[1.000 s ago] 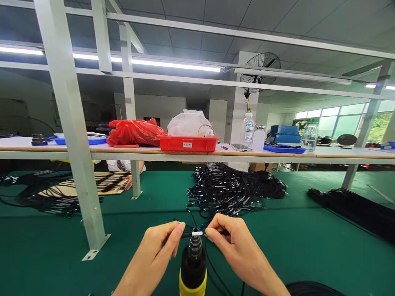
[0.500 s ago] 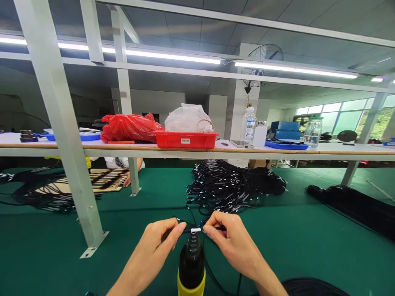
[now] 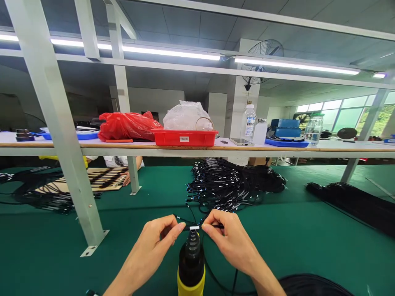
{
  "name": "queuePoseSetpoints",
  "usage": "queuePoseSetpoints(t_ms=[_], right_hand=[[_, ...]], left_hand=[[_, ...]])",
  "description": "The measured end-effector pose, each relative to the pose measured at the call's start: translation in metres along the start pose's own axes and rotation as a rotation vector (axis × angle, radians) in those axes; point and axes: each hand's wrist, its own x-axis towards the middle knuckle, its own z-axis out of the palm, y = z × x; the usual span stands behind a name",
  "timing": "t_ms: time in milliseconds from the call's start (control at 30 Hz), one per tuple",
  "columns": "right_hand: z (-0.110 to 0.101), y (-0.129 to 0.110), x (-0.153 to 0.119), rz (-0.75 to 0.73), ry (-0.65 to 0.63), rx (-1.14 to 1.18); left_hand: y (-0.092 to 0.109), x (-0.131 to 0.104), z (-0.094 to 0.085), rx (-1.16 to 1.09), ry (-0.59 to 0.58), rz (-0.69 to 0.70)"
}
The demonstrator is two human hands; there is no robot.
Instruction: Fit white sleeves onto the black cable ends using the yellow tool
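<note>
A black cable with a white sleeve (image 3: 194, 227) runs level between my two hands. My left hand (image 3: 159, 242) pinches the cable on the left of the sleeve, thumb against fingers. On the right side, my right hand (image 3: 230, 238) pinches it close to the sleeve's end. Directly under the sleeve stands a black and yellow tool (image 3: 191, 263), its ribbed black nozzle pointing up, with the tip at or just below the sleeve. Whether they touch cannot be told.
Behind my hands lies a big bundle of black cables (image 3: 225, 181). More cables (image 3: 348, 205) lie at the right, and a coil (image 3: 311, 285) near the front. A metal post (image 3: 70, 156) stands left. A shelf (image 3: 247, 153) crosses above, holding a red tray (image 3: 185, 138). A person's hand (image 3: 126, 178) shows far left.
Both hands and the sleeved cable are slightly higher in view, and the white sleeve sits a little further left over the nozzle. Both hands keep their pinch.
</note>
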Motion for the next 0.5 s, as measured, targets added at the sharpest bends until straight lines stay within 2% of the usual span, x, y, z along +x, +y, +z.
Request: queuePoseSetpoints(t_ms=[500], right_hand=[[-0.0014, -0.0009, 0.0010, -0.006, -0.001, -0.025]], left_hand=[[-0.0030, 0.0001, -0.0008, -0.004, -0.012, -0.004]])
